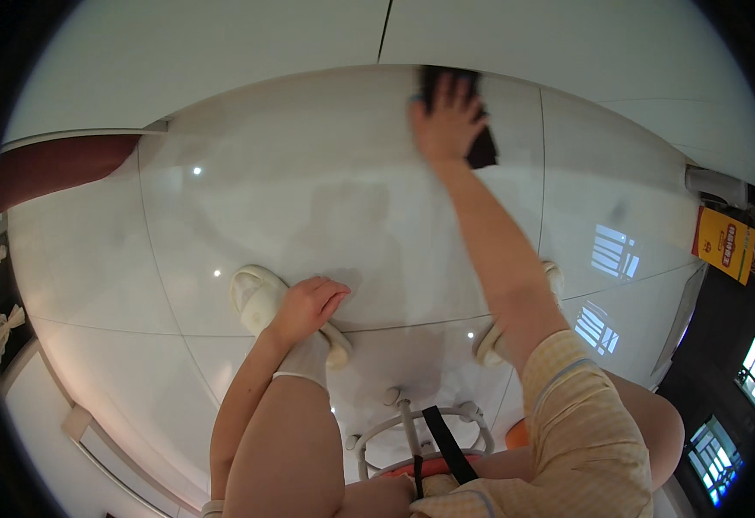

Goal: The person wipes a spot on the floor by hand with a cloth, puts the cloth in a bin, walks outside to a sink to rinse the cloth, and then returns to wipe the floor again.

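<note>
My right hand (447, 128) reaches far forward and lies flat, fingers spread, on a dark cloth (484, 150). That cloth rests on the glossy pale tile floor (343, 138), close against the foot of the white panels. Some of it is hidden under the palm, and the fingers are slightly blurred. Nearer to me, my left hand (311, 306) hangs by my left leg, above a cream slipper (256, 298). Its fingers are curled together, and nothing shows in them.
White panels (265, 43) with a dark seam run along the far side. A round-based stool (408, 423) stands beneath me. To the right are a yellow box (727, 244) and a grey object (716, 186). A dark red surface (66, 171) shows at left.
</note>
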{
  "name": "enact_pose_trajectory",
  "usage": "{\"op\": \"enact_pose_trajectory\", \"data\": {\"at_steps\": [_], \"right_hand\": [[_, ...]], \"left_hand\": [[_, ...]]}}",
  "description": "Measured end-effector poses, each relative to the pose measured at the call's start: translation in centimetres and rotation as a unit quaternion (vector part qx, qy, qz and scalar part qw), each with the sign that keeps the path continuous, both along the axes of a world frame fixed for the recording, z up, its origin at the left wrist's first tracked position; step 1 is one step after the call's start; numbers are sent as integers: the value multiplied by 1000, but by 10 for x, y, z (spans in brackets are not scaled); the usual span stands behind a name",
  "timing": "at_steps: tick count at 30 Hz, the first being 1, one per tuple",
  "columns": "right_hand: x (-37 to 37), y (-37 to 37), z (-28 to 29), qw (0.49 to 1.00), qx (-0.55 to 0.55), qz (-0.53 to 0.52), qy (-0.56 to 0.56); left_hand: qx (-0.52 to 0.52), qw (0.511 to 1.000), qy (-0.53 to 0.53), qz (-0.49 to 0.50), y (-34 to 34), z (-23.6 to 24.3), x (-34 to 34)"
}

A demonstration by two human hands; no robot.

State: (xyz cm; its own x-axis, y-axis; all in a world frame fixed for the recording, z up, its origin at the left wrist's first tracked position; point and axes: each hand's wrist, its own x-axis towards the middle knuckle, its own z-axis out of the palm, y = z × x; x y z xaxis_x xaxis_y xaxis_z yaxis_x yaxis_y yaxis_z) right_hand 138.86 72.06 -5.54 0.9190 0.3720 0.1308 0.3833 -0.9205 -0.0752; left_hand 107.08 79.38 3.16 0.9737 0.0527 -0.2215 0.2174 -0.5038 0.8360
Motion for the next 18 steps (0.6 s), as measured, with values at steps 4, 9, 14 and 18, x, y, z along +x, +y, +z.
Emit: {"op": "enact_pose_trajectory", "data": {"at_steps": [4, 9, 14, 18], "right_hand": [[-118, 62, 15, 952, -15, 288, 100], [-167, 33, 18, 860, 77, 484, 143], [-100, -78, 20, 949, 34, 311, 30], [-3, -176, 10, 992, -113, 57, -26]], "left_hand": [[10, 1000, -7, 16, 2, -3, -12], [-5, 999, -18, 26, 1, -11, -6], [-10, 997, 3, 71, 3, -7, -17], [-5, 998, -4, 60, 3, -8, -14]]}}
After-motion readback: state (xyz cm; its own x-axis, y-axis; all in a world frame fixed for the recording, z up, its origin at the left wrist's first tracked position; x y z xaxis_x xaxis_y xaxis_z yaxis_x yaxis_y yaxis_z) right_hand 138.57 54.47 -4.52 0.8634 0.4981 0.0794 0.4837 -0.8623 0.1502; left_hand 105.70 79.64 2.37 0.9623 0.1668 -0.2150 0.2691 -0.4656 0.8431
